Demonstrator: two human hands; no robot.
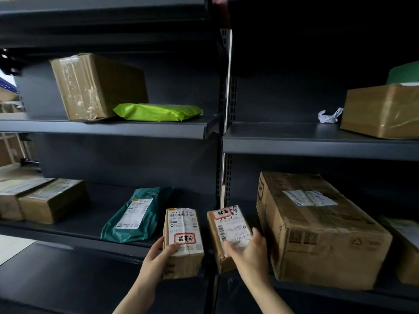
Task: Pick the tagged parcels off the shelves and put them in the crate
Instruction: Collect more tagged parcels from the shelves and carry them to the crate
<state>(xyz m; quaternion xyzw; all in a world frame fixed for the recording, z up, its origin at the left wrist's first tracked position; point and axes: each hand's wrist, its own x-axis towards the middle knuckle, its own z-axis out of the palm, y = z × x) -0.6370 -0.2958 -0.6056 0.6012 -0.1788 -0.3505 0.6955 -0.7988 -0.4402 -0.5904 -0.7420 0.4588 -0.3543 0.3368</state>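
Observation:
Two small brown cardboard parcels with white labels and red-outlined handwritten tags are held in front of the lower shelf. My left hand (159, 254) grips the left tagged parcel (183, 236), thumb on its top face. My right hand (247, 252) grips the right tagged parcel (226, 232), fingers curled over its label. Both parcels sit side by side near the central upright post (226, 109), slightly apart. No crate is in view.
Dark metal shelving fills the view. The lower shelf (68, 225) holds a teal mailer bag (138, 214), brown boxes (49, 200) at left and a large carton (317, 227) at right. Above lie a taped box (95, 85), a lime-green bag (158, 112), crumpled paper (330, 115) and another box (383, 109).

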